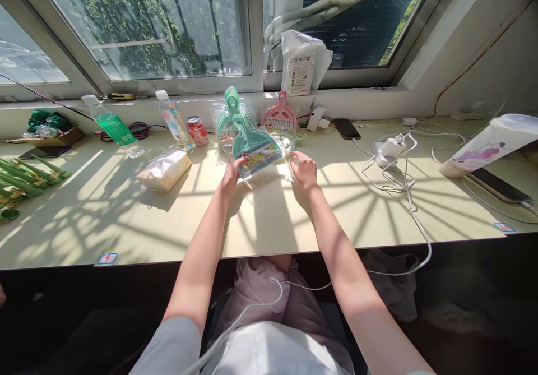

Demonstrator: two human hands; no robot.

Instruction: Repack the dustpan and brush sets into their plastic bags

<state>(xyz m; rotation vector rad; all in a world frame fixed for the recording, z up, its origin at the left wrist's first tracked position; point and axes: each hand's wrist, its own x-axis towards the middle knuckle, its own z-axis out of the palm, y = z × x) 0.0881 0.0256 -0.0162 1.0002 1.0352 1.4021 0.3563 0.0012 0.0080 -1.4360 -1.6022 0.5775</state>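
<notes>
Sunlit cream tabletop (336, 218); teal dustpan (256, 149), bristled edge, colourful label; left hand (231, 174) gripping it, right hand (303, 170) pinching clear wrap (289, 157).

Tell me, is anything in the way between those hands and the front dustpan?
Nothing visible, except perhaps clear wrap: the left hand holds the front dustpan at its lower left corner, and the right hand is at its right side.
</notes>
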